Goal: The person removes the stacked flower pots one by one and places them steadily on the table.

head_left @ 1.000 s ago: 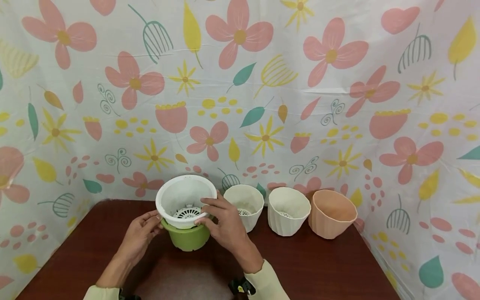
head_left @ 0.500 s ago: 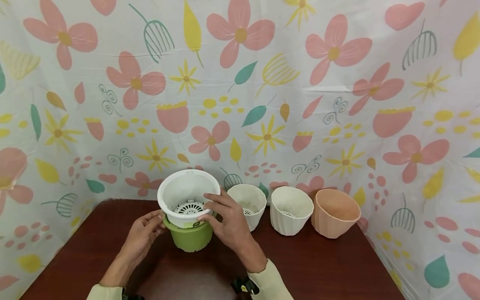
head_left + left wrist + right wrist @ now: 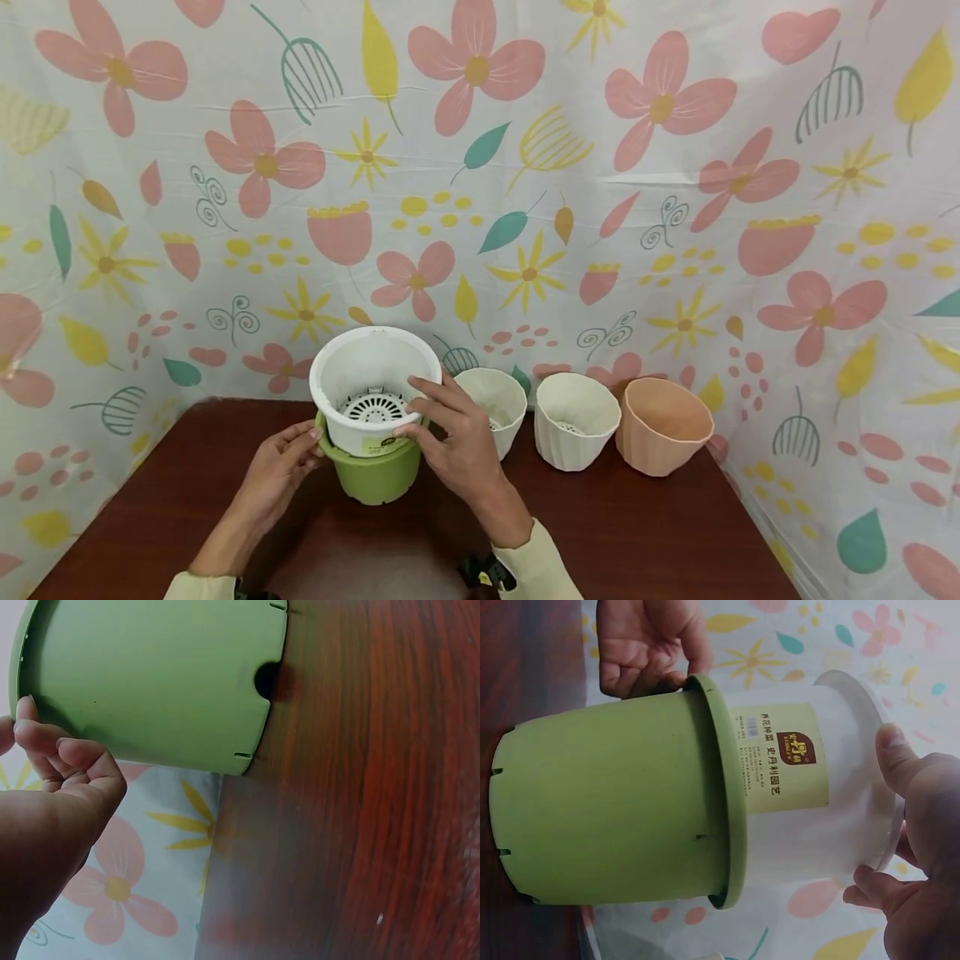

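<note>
A green flowerpot [image 3: 375, 479] stands upright on the table. Partly inside it sits a white flowerpot [image 3: 348, 432], its wall rising well above the green rim, slots visible in its floor. My left hand [image 3: 277, 467] pinches the green pot's rim on the left; the left wrist view has those fingers [image 3: 71, 754] under the rim. With thumb and fingers spread across the opening's right side, my right hand [image 3: 461, 437] grips the white pot's rim. In the right wrist view, a yellow printed label [image 3: 787, 757] shows on the white wall, just above the green rim.
To the right stand a white fluted pot [image 3: 498, 408], partly behind my right hand, a second white fluted pot [image 3: 576, 425] and a peach fluted pot [image 3: 663, 433]. Flower-patterned cloth [image 3: 480, 208] hangs behind the dark wooden table [image 3: 637, 533].
The white pot has risen out of the green one with my right hand, exposing more of its wall and the label. My left hand keeps its place on the green rim.
</note>
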`<state>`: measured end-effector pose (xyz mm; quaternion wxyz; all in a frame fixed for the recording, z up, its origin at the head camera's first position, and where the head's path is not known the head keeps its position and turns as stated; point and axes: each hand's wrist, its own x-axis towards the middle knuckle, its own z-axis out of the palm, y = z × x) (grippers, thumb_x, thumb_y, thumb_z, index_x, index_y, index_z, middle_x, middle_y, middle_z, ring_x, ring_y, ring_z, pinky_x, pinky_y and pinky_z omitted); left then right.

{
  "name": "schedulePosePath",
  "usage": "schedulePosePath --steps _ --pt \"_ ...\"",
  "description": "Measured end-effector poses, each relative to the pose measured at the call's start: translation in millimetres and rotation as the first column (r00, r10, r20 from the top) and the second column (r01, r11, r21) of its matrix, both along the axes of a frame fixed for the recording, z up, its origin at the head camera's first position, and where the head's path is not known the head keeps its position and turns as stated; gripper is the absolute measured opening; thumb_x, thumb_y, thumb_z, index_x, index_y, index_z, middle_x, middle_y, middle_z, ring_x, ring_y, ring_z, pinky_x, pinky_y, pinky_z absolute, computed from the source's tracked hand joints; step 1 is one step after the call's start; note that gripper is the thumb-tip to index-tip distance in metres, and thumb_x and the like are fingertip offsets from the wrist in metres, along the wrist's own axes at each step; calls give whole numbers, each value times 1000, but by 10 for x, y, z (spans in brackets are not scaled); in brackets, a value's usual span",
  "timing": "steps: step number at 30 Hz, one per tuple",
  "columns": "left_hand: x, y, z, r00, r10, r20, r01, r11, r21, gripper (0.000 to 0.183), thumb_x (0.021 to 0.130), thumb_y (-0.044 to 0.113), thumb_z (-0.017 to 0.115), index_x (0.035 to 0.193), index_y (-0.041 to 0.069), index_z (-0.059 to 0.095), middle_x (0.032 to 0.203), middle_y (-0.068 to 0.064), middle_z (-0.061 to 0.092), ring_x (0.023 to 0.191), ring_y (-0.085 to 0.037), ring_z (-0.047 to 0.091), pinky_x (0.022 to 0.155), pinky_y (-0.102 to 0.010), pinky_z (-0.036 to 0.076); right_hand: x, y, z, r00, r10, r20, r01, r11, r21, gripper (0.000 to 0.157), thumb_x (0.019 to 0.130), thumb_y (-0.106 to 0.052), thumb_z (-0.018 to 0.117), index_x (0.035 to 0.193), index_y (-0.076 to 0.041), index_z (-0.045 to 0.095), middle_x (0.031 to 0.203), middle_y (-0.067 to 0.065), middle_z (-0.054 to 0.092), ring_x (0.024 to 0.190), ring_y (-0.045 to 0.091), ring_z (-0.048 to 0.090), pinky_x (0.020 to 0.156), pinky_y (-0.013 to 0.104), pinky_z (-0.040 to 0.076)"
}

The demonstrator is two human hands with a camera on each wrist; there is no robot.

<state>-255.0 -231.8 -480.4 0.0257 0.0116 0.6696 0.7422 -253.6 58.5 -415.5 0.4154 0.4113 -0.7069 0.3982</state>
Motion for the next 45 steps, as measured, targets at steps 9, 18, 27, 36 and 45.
schedulePosePath --steps 9,18,27,36,45 --pt "-11 -7 -21 1000 -12 3 13 1000 -10 59 112 32 57 152 -8 39 101 0 62 89 -11 60 82 -25 56 55 41 58 1000 -14 -21 14 1000 -6 26 83 -20 90 103 -4 80 129 19 72 122 34 70 113 62 43" --pt "-17 22 -26 1000 -5 5 5 1000 -3 57 112 31 58 149 -8 41 100 0 63 86 -9 60 83 -26 56 138 93 162 998 -9 -67 6 999 -46 29 96 -36 75 100 -7 79 126 18 73 123 37 69 113 62 43" --pt "-7 8 -25 1000 -6 17 6 1000 -9 61 112 31 58 153 -8 37 102 0 63 89 -10 59 83 -26 56 242 125 230 998 -14 -63 9 997 -76 23 94 -33 79 101 -11 78 117 12 74 116 29 71 116 62 40" --pt "3 2 -6 1000 -15 4 15 1000 -14 59 112 31 57 152 -8 38 102 0 63 89 -10 60 84 -26 56 293 195 315 992 -16 -121 5 996 -89 28 95 -35 78 98 -7 78 111 13 73 123 39 67 113 63 44" --pt "-5 -16 -8 1000 -11 -2 11 1000 -7 59 112 31 57 151 -9 38 100 1 65 88 -9 61 83 -26 56 368 268 378 991 -3 -132 -7 997 -77 28 95 -35 78 100 -8 79 109 14 73 109 34 72 112 64 43"
